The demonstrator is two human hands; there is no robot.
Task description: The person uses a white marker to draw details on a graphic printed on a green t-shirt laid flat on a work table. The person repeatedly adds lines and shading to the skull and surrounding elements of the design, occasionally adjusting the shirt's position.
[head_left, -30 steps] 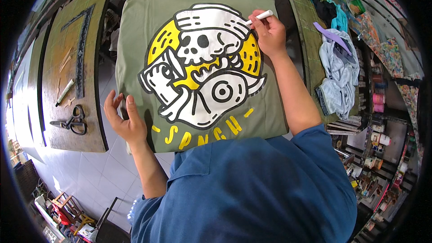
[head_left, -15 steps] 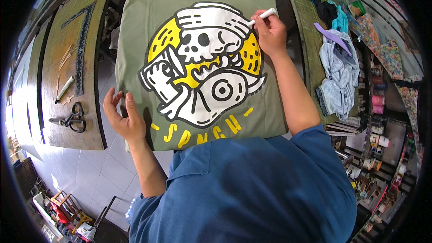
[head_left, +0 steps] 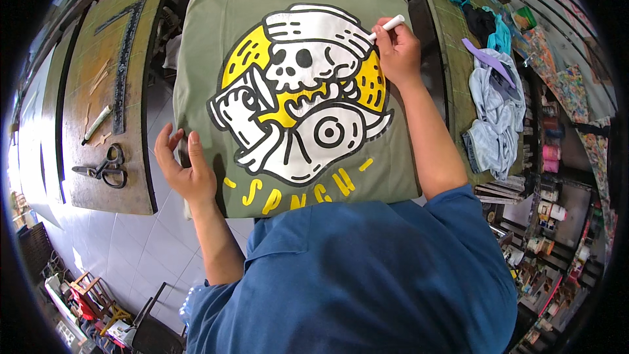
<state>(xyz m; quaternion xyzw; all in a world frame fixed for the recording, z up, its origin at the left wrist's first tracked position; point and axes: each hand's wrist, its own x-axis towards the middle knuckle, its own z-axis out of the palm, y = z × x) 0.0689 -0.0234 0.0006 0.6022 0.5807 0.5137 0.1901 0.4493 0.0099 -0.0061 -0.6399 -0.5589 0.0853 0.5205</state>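
Observation:
An olive-green T-shirt (head_left: 216, 33) is spread on a board, printed with a large white, black and yellow skull-and-hat graphic and yellow lettering. My right hand (head_left: 398, 52) grips a white marker pen (head_left: 392, 23), its lower end at the upper right of the printed hat's outline. My left hand (head_left: 187, 160) is open at the shirt's lower left edge, thumb raised and fingers apart; whether its fingertips touch the cloth I cannot tell.
On the left board (head_left: 85, 196) lie a dark set square (head_left: 119, 92), scissors (head_left: 105, 169), a thick marker (head_left: 98, 121) and thin sticks. The right board (head_left: 445, 0) bears crumpled pale, black and teal cloths (head_left: 491, 111). Racks of spools and tubs (head_left: 550, 210) stand beyond.
The shirt and both hands appear slightly further right in the picture, as does much of the surroundings. My right hand still holds the pen at the hat's edge; its grip looks unchanged.

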